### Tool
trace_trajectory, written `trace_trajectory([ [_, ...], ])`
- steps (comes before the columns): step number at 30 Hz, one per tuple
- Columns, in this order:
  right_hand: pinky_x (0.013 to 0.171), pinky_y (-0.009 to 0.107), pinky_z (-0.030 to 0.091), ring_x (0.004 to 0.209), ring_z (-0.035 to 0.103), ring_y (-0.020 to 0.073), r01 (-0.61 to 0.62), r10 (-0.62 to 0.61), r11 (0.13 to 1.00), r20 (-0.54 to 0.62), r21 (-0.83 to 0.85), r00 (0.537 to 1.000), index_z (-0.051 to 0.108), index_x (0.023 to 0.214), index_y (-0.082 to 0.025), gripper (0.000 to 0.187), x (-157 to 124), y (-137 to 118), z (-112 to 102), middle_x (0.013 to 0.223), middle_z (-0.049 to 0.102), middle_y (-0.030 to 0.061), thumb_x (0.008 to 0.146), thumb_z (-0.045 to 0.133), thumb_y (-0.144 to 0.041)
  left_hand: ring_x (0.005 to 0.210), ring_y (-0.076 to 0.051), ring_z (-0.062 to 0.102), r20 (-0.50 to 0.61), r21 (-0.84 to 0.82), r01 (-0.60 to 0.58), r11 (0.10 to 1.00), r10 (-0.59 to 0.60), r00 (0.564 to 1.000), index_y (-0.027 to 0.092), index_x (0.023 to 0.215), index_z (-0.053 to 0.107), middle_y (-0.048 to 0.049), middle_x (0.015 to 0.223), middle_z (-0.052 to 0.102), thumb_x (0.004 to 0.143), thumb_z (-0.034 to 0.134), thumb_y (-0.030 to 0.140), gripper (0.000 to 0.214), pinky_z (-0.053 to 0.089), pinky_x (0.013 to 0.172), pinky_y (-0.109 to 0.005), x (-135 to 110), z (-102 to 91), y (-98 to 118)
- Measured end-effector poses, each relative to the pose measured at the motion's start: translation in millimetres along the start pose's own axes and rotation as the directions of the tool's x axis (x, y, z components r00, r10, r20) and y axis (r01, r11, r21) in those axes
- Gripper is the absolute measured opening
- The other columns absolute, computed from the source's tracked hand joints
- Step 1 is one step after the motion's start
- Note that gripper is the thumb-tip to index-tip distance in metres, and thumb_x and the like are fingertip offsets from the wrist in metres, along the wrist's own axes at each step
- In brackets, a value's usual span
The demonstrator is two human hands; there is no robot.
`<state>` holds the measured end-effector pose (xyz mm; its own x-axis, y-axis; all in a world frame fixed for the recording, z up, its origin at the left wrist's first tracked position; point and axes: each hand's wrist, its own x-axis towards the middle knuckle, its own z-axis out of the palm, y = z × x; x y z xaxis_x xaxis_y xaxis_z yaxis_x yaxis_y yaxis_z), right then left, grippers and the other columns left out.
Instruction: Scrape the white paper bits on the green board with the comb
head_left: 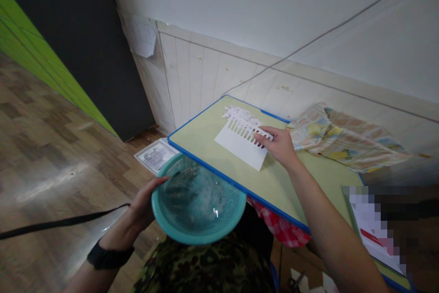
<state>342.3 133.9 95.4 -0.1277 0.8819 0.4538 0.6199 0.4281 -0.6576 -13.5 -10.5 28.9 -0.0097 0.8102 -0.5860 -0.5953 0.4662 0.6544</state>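
Observation:
My left hand grips the left rim of a round teal plastic colander, which sits over my lap under the table's near edge. Something pale and wispy lies inside it; I cannot make out what. Over the table, my right hand pinches a white card by its far right corner. A row of narrow slots runs along the card's far side. Just beyond that side is a heap of small white paper scraps, partly covered by the card.
The pale green tabletop has a blue edge and stands against a white wall. A patterned cloth lies at its right. Papers show beyond its left corner. Scissors and paper pieces are low at the right. A cable crosses the wall.

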Motion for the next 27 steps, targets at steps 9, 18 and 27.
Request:
trace_trajectory([
  [9, 0.062, 0.033, 0.054, 0.067, 0.071, 0.0238, -0.076, 0.034, 0.982, 0.235, 0.171, 0.972, 0.081, 0.098, -0.018, 0.040, -6, -12, 0, 0.082, 0.079, 0.0065, 0.081, 0.074, -0.053, 0.049, -0.024, 0.074, 0.001, 0.020, -0.012, 1.000, 0.012, 1.000, 0.010, 0.072, 0.079, -0.0144, 0.062, 0.081, 0.094, 0.053, 0.014, 0.034, 0.066, 0.059, -0.034, -3, -1.6, -1],
  [18, 0.060, 0.030, 0.053, 0.064, 0.069, 0.0204, -0.146, 0.048, 0.962, 0.383, 0.231, 0.923, 0.078, 0.090, -0.017, 0.037, -8, -23, -3, 0.075, 0.077, 0.0055, 0.080, 0.076, -0.053, 0.049, -0.024, 0.075, 0.032, 0.004, 0.003, 1.000, -0.003, 0.999, 0.011, 0.071, 0.080, -0.0141, 0.063, 0.081, 0.094, 0.053, 0.015, 0.035, 0.065, 0.057, -0.032, 2, -4.0, -2],
  [27, 0.058, 0.028, 0.053, 0.060, 0.067, 0.0172, -0.235, 0.075, 0.932, 0.489, 0.275, 0.869, 0.077, 0.089, -0.016, 0.037, -9, -28, -7, 0.072, 0.075, 0.0047, 0.076, 0.080, -0.052, 0.051, -0.025, 0.076, 0.026, -0.001, 0.005, 1.000, -0.005, 1.000, 0.012, 0.075, 0.080, -0.0129, 0.064, 0.082, 0.089, 0.061, 0.015, 0.024, 0.065, 0.060, -0.033, -1, -5.0, -1],
])
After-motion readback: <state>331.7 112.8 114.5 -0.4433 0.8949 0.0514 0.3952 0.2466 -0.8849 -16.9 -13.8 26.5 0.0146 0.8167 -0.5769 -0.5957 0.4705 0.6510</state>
